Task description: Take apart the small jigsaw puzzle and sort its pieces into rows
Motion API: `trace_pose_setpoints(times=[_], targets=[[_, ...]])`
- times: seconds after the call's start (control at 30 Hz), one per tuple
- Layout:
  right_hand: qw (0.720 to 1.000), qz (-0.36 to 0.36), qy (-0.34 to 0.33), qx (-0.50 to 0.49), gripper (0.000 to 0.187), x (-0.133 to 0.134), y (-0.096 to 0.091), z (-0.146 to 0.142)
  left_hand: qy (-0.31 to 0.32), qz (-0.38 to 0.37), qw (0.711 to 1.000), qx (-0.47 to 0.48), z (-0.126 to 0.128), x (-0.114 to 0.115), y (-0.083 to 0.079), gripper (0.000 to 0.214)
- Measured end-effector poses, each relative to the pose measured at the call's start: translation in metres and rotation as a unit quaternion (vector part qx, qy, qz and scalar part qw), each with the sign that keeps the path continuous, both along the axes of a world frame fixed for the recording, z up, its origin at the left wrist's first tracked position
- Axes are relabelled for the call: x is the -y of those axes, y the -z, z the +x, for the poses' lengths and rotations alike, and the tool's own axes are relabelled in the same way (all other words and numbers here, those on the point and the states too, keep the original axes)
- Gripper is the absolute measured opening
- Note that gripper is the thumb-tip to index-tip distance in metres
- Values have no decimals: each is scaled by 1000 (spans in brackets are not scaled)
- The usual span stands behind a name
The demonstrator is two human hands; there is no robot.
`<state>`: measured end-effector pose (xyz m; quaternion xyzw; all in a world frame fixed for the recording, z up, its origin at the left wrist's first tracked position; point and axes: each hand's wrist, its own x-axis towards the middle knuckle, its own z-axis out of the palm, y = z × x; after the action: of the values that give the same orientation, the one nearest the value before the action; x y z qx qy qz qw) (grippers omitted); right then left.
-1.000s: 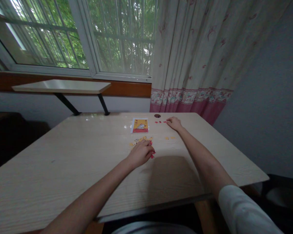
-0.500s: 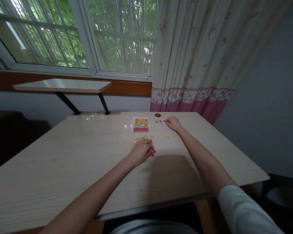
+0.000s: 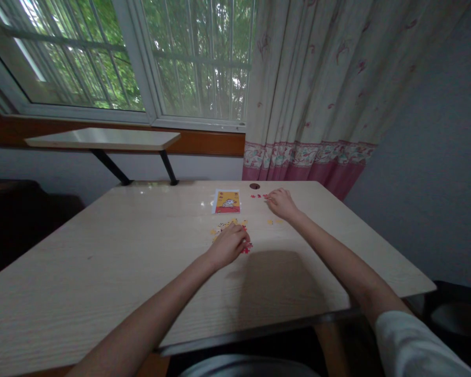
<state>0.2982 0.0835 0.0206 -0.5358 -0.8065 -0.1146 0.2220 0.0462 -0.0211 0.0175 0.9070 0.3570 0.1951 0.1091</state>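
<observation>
Compared with the frame half a second earlier, the left hand (image 3: pixel 228 245) remains over the same part of the table (image 3: pixel 102 293), while the right forearm (image 3: pixel 333 251) and its pale sleeve (image 3: pixel 412 335) have swung outward to the right; the row of red puzzle pieces (image 3: pixel 259 196) shows three pieces in both frames. At left, the left hand is palm down with fingers curled, covering part of a mixed pile of puzzle pieces (image 3: pixel 223 226); its fingertips are at the loose red pieces (image 3: pixel 246 250) on the pile's near right side. Whether these fingers are closed on a piece cannot be told. Beyond the pile, the picture card (image 3: pixel 227 202) lies flat, showing a white animal on yellow above a red band. Further right is the red row, near the round hole (image 3: pixel 255 186) at the table's far edge. The right hand (image 3: pixel 281 203) is at the row's right end, fingers bent, fingertips at the third piece; contact or grip cannot be confirmed. Nearer the person, beside the right forearm, lie yellow pieces (image 3: pixel 275 222).
</observation>
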Motion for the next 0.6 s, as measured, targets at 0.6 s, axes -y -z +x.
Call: trace_pose_setpoints(times=[0.6], targets=[[978, 41, -154, -137, 13, 92, 11, -53, -67, -201, 919, 334, -6, -8, 1, 22]])
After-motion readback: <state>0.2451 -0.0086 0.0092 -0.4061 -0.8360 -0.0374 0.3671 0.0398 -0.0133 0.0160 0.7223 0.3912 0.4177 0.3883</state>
